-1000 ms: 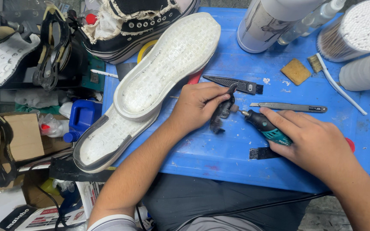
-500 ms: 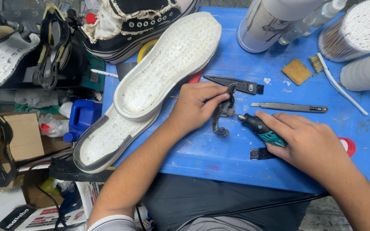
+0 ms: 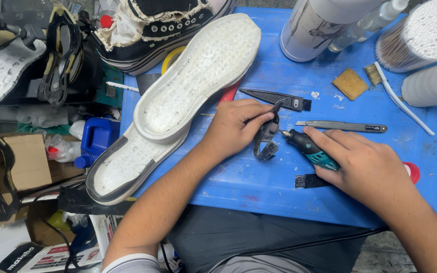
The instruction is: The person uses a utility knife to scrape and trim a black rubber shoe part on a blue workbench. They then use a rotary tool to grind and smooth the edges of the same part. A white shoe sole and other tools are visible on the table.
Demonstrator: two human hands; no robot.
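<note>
Your right hand [image 3: 367, 172] hides the rotary tool's [image 3: 307, 146] rear half; at twelve o'clock the sneaker [image 3: 163, 25] runs off frame.

Two pale shoe soles [image 3: 188, 86] stacked on a blue table [image 3: 259, 187], beside a frayed black high-top sneaker [image 3: 153, 25], a grey utility knife [image 3: 342, 126], a white-handled brush [image 3: 398, 98], a tan sponge [image 3: 350, 83], a blue jug [image 3: 97, 139]

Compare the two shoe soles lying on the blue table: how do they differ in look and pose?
The upper sole is whitish all over and rests on top; the lower sole lies beneath it, has a dark grey rim and hangs over the blue table edge. Both lie on the same slant, left of the left hand.
</note>
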